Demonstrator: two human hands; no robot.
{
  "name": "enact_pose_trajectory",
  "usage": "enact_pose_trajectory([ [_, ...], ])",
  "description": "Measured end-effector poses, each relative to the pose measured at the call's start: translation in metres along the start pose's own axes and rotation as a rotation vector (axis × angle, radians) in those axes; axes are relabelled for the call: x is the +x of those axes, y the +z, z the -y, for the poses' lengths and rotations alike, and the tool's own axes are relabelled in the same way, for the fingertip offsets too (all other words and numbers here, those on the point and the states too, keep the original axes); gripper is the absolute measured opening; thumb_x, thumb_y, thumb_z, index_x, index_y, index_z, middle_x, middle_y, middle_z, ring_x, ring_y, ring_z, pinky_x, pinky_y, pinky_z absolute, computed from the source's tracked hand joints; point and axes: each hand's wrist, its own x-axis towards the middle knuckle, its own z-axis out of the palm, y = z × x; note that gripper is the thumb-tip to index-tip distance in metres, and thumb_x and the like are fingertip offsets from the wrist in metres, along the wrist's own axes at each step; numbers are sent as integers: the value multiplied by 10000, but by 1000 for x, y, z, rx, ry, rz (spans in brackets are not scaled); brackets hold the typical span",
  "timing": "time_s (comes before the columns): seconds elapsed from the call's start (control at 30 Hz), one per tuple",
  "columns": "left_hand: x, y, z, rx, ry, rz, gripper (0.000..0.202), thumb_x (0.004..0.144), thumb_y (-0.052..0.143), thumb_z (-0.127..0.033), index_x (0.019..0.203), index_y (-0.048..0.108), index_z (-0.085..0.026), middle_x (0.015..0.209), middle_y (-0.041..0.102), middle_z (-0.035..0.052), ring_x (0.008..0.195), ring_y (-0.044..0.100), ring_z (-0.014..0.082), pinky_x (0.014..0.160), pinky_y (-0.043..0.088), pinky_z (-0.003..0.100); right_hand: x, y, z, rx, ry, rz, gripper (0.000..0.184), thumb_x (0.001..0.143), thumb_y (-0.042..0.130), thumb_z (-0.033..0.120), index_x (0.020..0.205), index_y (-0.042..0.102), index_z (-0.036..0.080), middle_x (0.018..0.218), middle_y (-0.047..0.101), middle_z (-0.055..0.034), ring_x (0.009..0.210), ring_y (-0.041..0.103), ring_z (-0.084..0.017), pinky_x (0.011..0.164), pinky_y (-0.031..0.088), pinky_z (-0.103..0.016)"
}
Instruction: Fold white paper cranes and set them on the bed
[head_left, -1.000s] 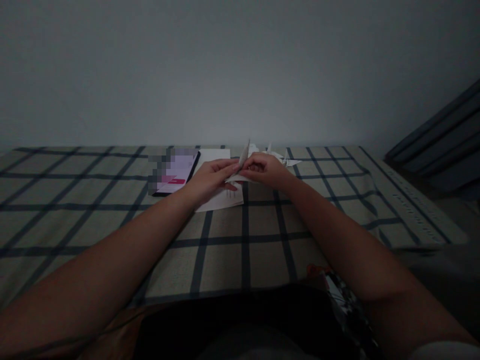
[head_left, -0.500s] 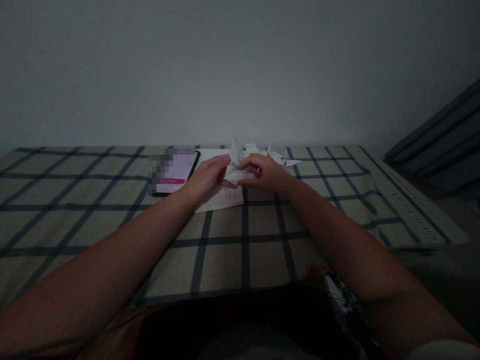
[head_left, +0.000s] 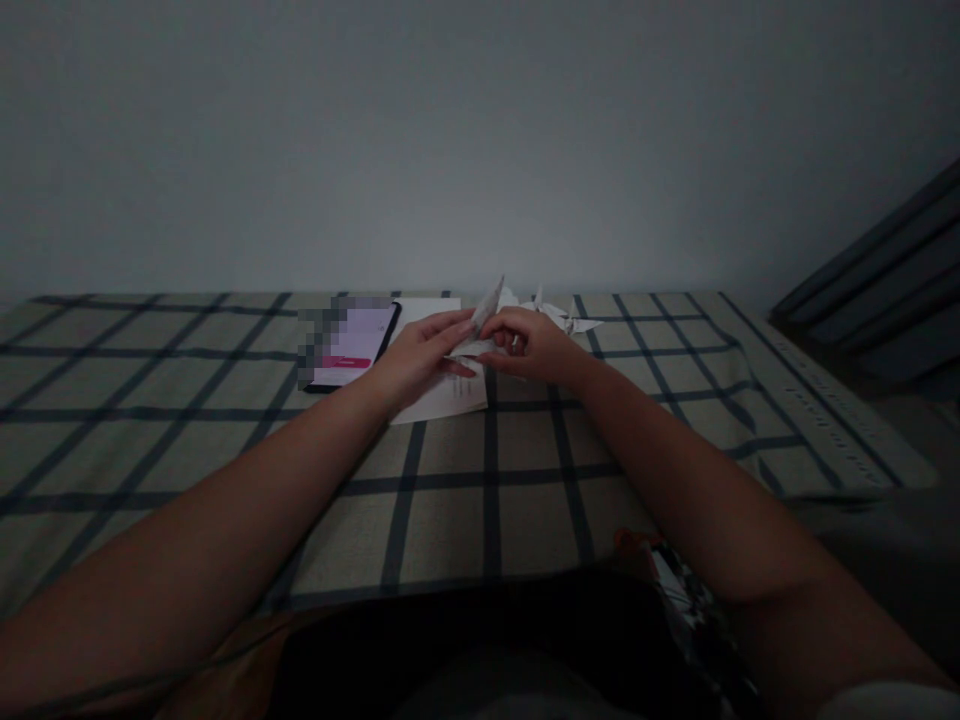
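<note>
The fingers of the left hand point(head_left: 420, 355) are closed on the left side of a piece of folded paper point(head_left: 490, 303), with the lower ones spread beneath it, apparently to steady it from below. The right hand point(head_left: 541, 345) meets it from the other side, forefinger curled and thumb reaching toward the lower layers; its fingers seem clamped on the paper too, though the knuckles hide the exact contact. Held between two hands, the small, light piece probably cannot twist or slip while its creases are worked. One pointed flap stands up at a slant above the fingers, likely left free so as not to be crushed.

The folded paper is above a loose sheet point(head_left: 457, 402), which lies partly under the left hand; whether the two touch, I cannot tell. Just beside the sheet, to the left, a phone point(head_left: 352, 340) lies face up with its screen lit, perhaps so that it can be glanced at without letting go. Beyond the right hand, more pointed paper shapes point(head_left: 583, 325) rest near the back edge of the cloth-covered desk point(head_left: 450, 520), presumably out of the hands' way. Behind stands a bare wall point(head_left: 480, 150).
</note>
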Motion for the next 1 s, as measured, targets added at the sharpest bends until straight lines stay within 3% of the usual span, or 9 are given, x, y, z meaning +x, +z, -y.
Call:
enact_pose_trajectory([
  [0.1,-1,1,0,26,-18,14,420,783,827,-350,1151,763,-157,1172,753,143,887,736,204,664,616,258,-1,0,-1,-2,-8,13,454,810,762,561,989,672,154,788,589,4,647,470,-107,613,378,-254],
  [0.27,3,-1,4,-40,-24,-46,317,771,747,-242,1067,751,-131,1071,761,119,808,734,197,606,618,270,-1,-2,0,-63,-41,7,434,827,750,533,1004,710,139,797,618,-10,662,500,-112,641,399,-258],
  [0.4,6,-4,7,-68,-30,-40,375,754,697,-205,1123,715,-141,1027,767,112,775,748,217,607,629,306,-1,-2,-1,-116,-35,12,407,881,689,535,1014,746,155,787,677,-27,668,537,-125,658,411,-266],
  [0.57,5,-3,4,-66,-30,-58,393,727,701,-191,1116,690,-133,994,769,109,737,747,213,590,622,294,-2,-4,-1,-269,-131,-20,376,926,631,505,1026,803,186,809,735,-53,711,583,-148,693,404,-291],
  [0.77,3,-1,-1,-76,-43,-67,273,784,699,-260,1036,684,-159,920,749,91,735,742,212,560,616,286,-3,-5,6,-267,-101,-7,364,968,554,439,1121,794,212,942,789,-55,726,623,-139,692,417,-277],
  [1.0,4,-1,-1,-136,-59,-10,401,823,750,-400,1135,662,-164,1072,743,121,892,750,241,589,627,288,-1,-4,9,-310,-117,-47,372,999,502,403,915,784,174,780,722,-43,660,559,-131,648,368,-281],
])
